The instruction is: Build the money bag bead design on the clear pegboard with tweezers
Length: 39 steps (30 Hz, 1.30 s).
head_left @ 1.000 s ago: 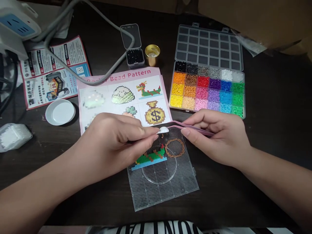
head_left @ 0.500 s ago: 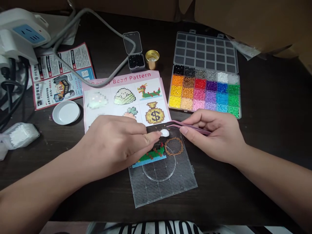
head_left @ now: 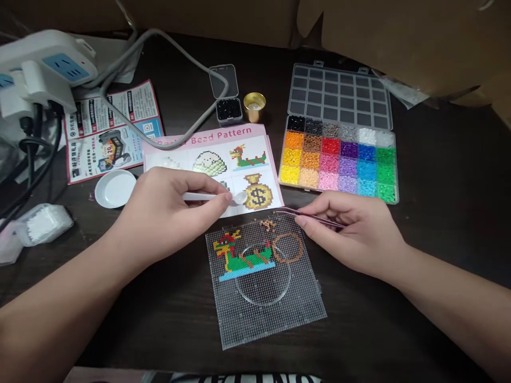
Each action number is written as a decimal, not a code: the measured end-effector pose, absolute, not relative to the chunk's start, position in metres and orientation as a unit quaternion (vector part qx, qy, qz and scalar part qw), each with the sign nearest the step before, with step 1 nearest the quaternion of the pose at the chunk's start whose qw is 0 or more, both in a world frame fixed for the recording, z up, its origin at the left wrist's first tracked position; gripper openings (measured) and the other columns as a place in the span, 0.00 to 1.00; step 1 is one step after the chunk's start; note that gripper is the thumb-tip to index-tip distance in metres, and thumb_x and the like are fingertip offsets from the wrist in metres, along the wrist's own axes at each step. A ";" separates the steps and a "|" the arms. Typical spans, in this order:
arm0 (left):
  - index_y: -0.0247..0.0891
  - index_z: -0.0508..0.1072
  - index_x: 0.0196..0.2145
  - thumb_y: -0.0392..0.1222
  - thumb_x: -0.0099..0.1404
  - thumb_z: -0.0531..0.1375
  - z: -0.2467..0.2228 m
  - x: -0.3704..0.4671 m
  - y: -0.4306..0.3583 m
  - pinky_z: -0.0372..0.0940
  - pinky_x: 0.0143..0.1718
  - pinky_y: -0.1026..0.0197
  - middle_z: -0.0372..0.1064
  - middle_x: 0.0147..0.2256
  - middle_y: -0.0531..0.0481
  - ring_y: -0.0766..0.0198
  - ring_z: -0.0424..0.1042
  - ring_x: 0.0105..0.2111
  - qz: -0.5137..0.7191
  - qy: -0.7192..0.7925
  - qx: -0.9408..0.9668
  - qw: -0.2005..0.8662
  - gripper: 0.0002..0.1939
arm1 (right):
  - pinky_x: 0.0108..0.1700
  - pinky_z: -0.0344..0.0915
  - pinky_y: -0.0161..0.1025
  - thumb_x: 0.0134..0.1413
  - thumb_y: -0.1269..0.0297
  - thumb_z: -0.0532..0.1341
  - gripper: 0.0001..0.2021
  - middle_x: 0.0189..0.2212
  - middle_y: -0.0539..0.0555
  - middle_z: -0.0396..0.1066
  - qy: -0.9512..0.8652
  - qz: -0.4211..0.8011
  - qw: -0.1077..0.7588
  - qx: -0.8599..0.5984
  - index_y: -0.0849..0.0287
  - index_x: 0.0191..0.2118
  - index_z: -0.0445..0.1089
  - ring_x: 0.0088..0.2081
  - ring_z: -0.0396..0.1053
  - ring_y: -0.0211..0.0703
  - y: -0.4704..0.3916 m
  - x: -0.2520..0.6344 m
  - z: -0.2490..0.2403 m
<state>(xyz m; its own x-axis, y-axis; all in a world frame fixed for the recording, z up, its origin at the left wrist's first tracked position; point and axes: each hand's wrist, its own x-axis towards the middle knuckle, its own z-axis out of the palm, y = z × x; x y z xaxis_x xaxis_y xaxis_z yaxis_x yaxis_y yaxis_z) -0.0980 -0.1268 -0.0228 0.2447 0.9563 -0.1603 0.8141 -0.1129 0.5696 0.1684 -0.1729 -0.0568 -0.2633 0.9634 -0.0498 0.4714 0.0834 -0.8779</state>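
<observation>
My left hand [head_left: 175, 213] is closed on the handle of a small white spoon [head_left: 239, 198], held over the bead pattern sheet [head_left: 259, 139]. Pink tweezers [head_left: 319, 219] are pinched in my right hand [head_left: 351, 229], their tips near the top edge of the clear pegboard [head_left: 271, 319]. Loose brown beads [head_left: 268, 224] lie by that edge. On the board a dragon boat of beads [head_left: 245, 259] sits at the left, and a brown bead ring [head_left: 288, 248] at the right.
An open bead case [head_left: 339, 154] with many colours stands at the back right. Behind the sheet are a small box of black beads [head_left: 229, 110] and a gold cup [head_left: 254, 107]. At left are a white lid [head_left: 115, 189], a bag of white beads [head_left: 46, 224] and a power strip [head_left: 66, 66].
My left hand has turned and drawn back up and left with the spoon, uncovering the dragon boat. Several brown beads now lie at the board's top edge. The view has shifted slightly.
</observation>
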 end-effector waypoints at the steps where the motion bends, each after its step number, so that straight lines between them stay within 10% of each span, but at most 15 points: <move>1: 0.44 0.81 0.30 0.51 0.57 0.64 -0.024 -0.099 -0.126 0.66 0.25 0.62 0.79 0.27 0.54 0.61 0.75 0.26 0.117 0.612 0.725 0.292 0.10 | 0.21 0.66 0.31 0.55 0.66 0.65 0.04 0.25 0.52 0.75 -0.679 0.413 0.293 -0.531 0.60 0.34 0.73 0.22 0.71 0.35 -0.173 0.168 -0.057; 39: 0.42 0.76 0.41 0.46 0.60 0.60 -0.037 -0.105 -0.119 0.61 0.45 0.51 0.71 0.41 0.47 0.54 0.66 0.44 0.130 0.525 0.800 0.260 0.13 | 0.22 0.69 0.33 0.56 0.68 0.64 0.03 0.32 0.54 0.79 -0.691 0.416 0.258 -0.531 0.56 0.37 0.75 0.29 0.76 0.43 -0.177 0.173 -0.060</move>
<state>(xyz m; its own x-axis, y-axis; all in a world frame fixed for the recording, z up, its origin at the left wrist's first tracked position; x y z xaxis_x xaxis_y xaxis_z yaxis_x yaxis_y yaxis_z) -0.1048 -0.1188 -0.0372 0.4153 0.9074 -0.0646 0.7715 -0.3137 0.5534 0.1726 -0.1774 -0.0596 -0.3017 0.9496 -0.0851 0.5201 0.0891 -0.8494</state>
